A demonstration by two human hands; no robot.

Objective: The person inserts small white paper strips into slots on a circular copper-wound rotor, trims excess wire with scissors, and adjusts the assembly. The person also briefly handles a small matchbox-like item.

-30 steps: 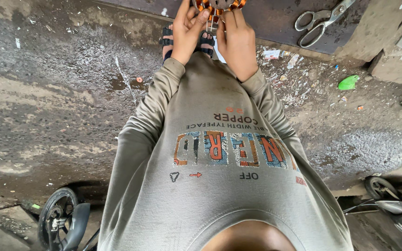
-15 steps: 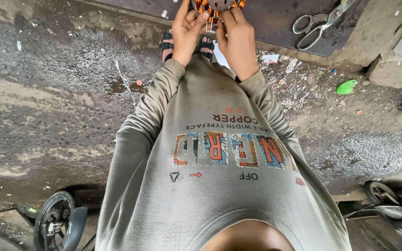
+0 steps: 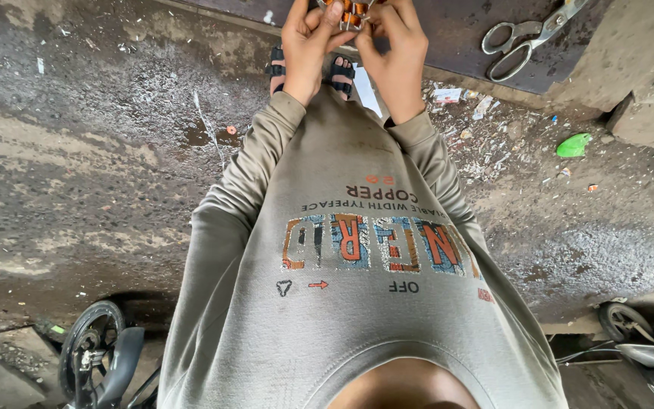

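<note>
While both hands meet at the top edge of the view, a small orange-and-metal piece (image 3: 350,11) sits pinched between them.

The left hand (image 3: 308,45) and the right hand (image 3: 395,49) are raised side by side in front of the grey sweatshirt (image 3: 357,250), fingertips closed together on the piece — each grip is clamped on it, one from each side. It lies just above the fingers, equally near to both hands; its long axis I cannot tell, because the frame cuts it off. Below the hands, sandalled feet (image 3: 312,72) stand on the dirty floor (image 3: 77,151). Scissors (image 3: 524,38) lie well apart to the right on a dark desk (image 3: 456,30) — a green scrap (image 3: 573,144) is on the floor beyond.
</note>
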